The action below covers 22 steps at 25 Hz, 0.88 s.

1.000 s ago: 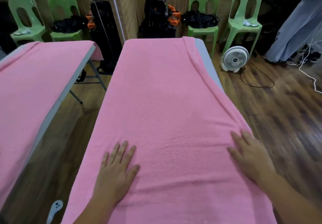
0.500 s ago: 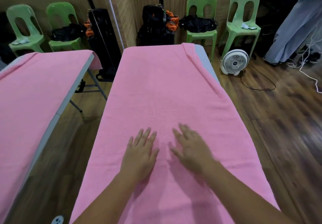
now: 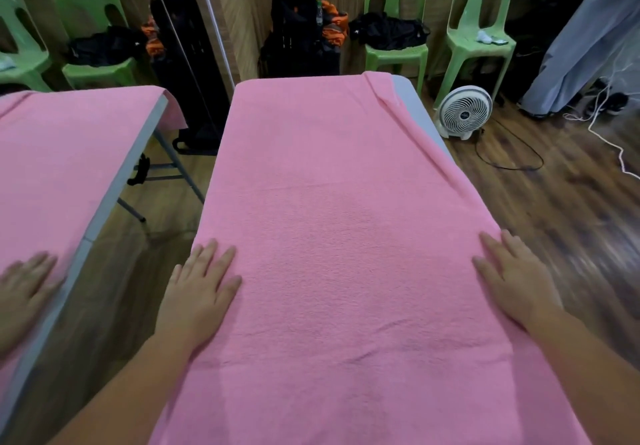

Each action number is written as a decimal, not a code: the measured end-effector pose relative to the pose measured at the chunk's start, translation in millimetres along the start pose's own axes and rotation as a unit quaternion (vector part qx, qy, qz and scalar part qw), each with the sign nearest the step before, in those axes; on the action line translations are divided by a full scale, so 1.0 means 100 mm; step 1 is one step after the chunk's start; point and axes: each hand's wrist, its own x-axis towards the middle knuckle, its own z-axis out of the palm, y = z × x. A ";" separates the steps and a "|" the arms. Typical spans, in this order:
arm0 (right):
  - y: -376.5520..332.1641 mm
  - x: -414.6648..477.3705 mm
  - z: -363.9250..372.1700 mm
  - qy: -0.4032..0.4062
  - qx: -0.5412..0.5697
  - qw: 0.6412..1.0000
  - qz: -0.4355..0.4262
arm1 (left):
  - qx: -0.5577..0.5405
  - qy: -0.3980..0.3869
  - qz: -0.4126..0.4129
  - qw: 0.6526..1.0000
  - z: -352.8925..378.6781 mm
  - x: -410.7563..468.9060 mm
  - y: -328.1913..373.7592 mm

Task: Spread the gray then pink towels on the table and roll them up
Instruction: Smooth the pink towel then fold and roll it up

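Note:
A pink towel (image 3: pixel 332 222) lies spread flat along the whole table, hanging over its left and right sides. My left hand (image 3: pixel 199 292) presses flat on the towel at its left edge, fingers straight. At the right edge my right hand (image 3: pixel 512 278) lies flat on the towel too. A small fold runs along the towel's far right side, where a grey strip of the table (image 3: pixel 410 101) shows. No grey towel is in view.
A wall mirror (image 3: pixel 86 167) on the left repeats the table, the towel and a hand. Green chairs (image 3: pixel 479 25) and black bags (image 3: pixel 298 35) line the far wall. A white floor fan (image 3: pixel 462 112) with a cable stands right of the table.
Both hands have slid apart from the towel's middle out to its left and right edges, smoothing it. A second ago they were also wide apart, then came together.

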 end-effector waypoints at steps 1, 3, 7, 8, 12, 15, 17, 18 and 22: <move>0.08 0.00 -0.02 -0.007 -0.001 1.000 0.023 | 0.000 0.002 -0.002 1.000 0.00 -0.02 -0.02; 0.01 -0.03 -0.03 -0.004 -0.027 0.999 0.033 | 0.023 0.004 -0.012 1.000 -0.01 -0.02 0.05; -0.95 -0.71 -0.06 -0.004 0.022 0.996 -0.087 | -0.009 0.003 0.037 0.999 -0.09 -0.42 0.74; -1.22 -1.08 0.03 -0.025 0.021 0.988 -0.151 | -0.025 -0.007 0.087 0.996 -0.06 -0.72 1.04; -1.36 -2.47 0.24 -0.083 -0.024 0.946 -0.313 | -0.050 -0.010 0.193 0.980 0.19 -2.08 1.67; -0.47 -3.19 0.05 -0.087 -0.061 0.945 -0.310 | -0.016 -0.035 0.177 0.984 0.25 -3.14 1.22; 0.20 -3.59 -0.18 -0.096 -0.068 0.947 -0.299 | 0.018 -0.065 0.170 0.983 0.18 -3.76 0.81; 0.50 -3.78 -0.28 -0.096 -0.070 0.944 -0.309 | 0.033 -0.072 0.161 0.984 0.15 -4.03 0.63; 1.11 -4.25 -0.49 -0.050 -0.029 0.960 -0.275 | 0.020 -0.104 0.089 0.990 0.00 -4.51 0.14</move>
